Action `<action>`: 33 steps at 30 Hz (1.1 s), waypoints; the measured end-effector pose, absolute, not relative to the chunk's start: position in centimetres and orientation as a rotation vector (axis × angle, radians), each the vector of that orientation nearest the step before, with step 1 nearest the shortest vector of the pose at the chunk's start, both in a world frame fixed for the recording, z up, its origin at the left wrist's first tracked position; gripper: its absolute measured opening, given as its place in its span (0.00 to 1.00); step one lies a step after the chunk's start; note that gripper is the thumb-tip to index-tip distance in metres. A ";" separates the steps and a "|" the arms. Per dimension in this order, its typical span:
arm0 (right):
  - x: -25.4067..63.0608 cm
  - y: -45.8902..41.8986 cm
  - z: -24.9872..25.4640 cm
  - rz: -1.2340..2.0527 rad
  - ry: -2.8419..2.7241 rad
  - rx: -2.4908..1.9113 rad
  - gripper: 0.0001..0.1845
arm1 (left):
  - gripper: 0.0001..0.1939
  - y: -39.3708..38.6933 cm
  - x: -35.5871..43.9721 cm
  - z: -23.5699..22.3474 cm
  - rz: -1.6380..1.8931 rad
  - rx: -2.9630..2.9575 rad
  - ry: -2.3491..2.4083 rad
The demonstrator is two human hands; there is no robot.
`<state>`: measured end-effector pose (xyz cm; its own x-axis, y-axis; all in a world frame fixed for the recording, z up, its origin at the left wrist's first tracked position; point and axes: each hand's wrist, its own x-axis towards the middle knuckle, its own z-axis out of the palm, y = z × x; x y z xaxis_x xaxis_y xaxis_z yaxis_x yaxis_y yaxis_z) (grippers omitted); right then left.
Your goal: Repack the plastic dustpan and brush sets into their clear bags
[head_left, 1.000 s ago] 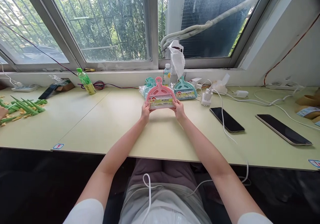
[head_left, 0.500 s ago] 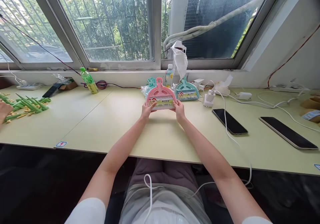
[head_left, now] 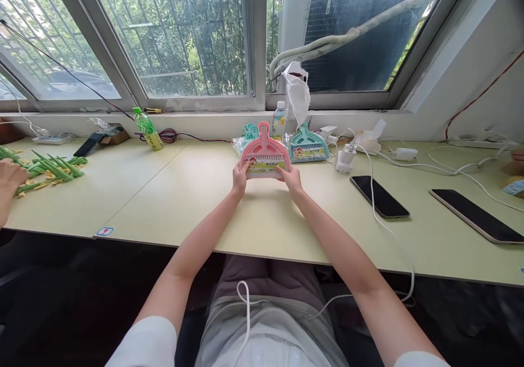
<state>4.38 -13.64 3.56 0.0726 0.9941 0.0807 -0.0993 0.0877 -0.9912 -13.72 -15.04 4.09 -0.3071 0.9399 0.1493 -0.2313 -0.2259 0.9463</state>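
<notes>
A rounded pink plastic dustpan (head_left: pixel 265 149), with a pale-bristled brush and a printed label across its front, is held between two bare hands, just left of the fan-shaped turquoise plastic dustpan (head_left: pixel 309 145) and nearer the person than it. Whether the two touch cannot be told.

The left hand (head_left: pixel 239 178) grips the pink dustpan's lower left corner, on the side away from the turquoise dustpan; the right hand (head_left: pixel 292 181) grips the lower right corner, on the side toward it, so the right is the nearer hand to that landmark. Both thumbs lie on the front face; most of the other fingers are hidden behind.

The wide edge runs crosswise from hand to hand, and the looped handle points up and away from the person. Whether that edge rests on the pale yellow-green tabletop (head_left: pixel 164 203) or is raised above it is unclear.

Left of the turquoise dustpan, partly behind the pink one, sit more turquoise handles (head_left: pixel 250 130) in crinkled clear wrap.
</notes>
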 end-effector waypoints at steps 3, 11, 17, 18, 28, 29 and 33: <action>3.9 -13.6 3.5 1.206 -1.059 -1.010 0.18 | 0.19 -14.5 -14.0 3.5 1.701 0.881 1.111; 3.9 -13.5 3.3 1.263 -1.029 -1.049 0.13 | 0.19 -14.2 -13.9 3.3 1.667 0.839 1.085; 4.1 -13.1 3.0 1.290 -0.975 -1.052 0.11 | 0.18 -14.2 -13.7 3.0 1.612 0.842 1.139; 4.1 -13.1 3.0 1.293 -0.967 -1.055 0.11 | 0.18 -14.2 -13.7 2.9 1.609 0.846 1.141; 4.8 -14.1 4.1 1.438 -1.204 -0.940 0.25 | 0.17 -14.1 -14.6 4.2 1.691 0.717 1.026; 4.8 -14.3 4.3 1.452 -1.262 -0.878 0.27 | 0.18 -14.0 -14.9 4.5 1.720 0.670 0.990; 4.3 -14.9 4.5 1.529 -1.393 -0.794 0.30 | 0.23 -13.2 -17.8 5.3 1.856 0.451 0.970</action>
<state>4.26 -14.92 4.49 -0.3953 0.9123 0.1069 -0.1911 0.0321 -0.9810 -17.77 -13.17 5.30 -0.4725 0.8757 -0.0998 -0.5821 -0.2250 0.7813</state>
